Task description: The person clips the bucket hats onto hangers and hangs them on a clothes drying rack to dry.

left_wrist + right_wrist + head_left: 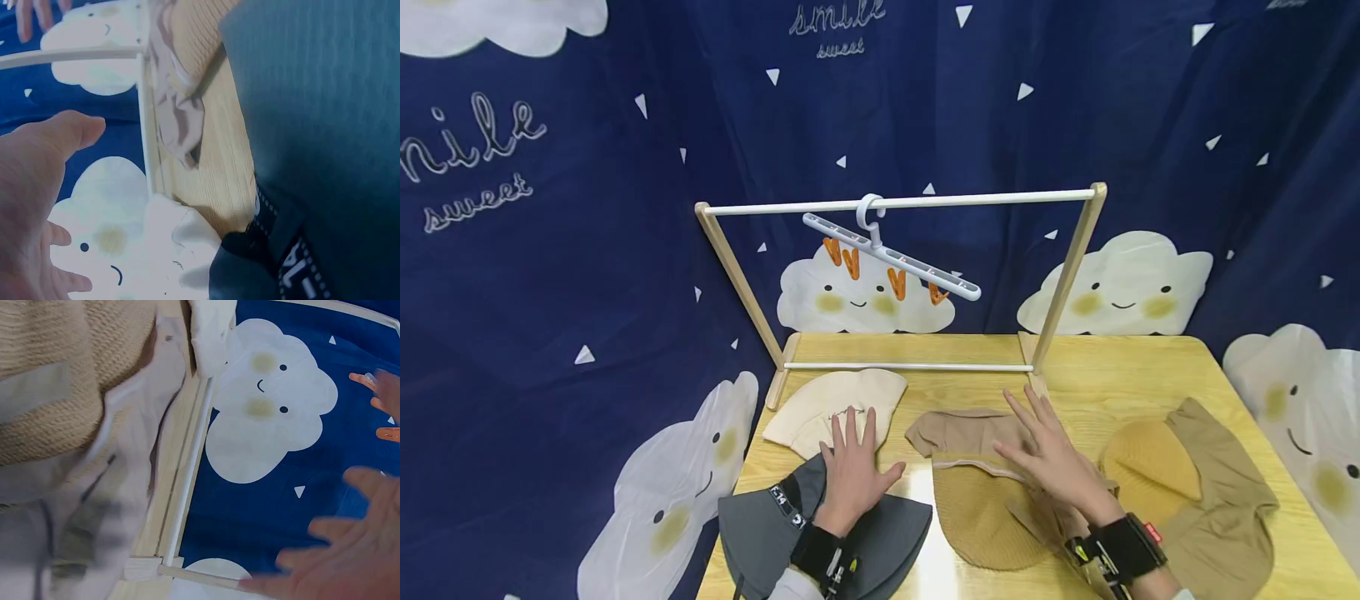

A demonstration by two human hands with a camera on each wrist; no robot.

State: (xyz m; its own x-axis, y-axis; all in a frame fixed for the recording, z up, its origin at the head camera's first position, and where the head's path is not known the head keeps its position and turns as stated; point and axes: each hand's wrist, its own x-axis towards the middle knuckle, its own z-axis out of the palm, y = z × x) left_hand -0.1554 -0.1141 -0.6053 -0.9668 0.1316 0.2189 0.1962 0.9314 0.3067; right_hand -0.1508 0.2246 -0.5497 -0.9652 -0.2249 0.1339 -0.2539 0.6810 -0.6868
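My left hand [853, 479] is held with fingers spread over a dark grey hat [748, 521], which has a black lettered band. Beyond its fingertips lies a cream brimmed hat [868, 387]. My right hand [1052, 458], fingers extended, hovers near a mustard ribbed knit piece [977, 517] lying over brown cloth [955, 427]. Neither hand holds anything; in the wrist views, the left hand [31, 187] and right hand [356, 550] both appear clear of the fabric. Farther right lie another mustard knit piece [1150, 458] and khaki cloth [1225, 500].
A wooden-sided rack [1075, 267] with white rods stands at the table's back. From its top rod hangs a pale grey hanger [917, 268] with several orange clips [897, 283], slanting down to the right. Behind is a navy cloud-print curtain [962, 125].
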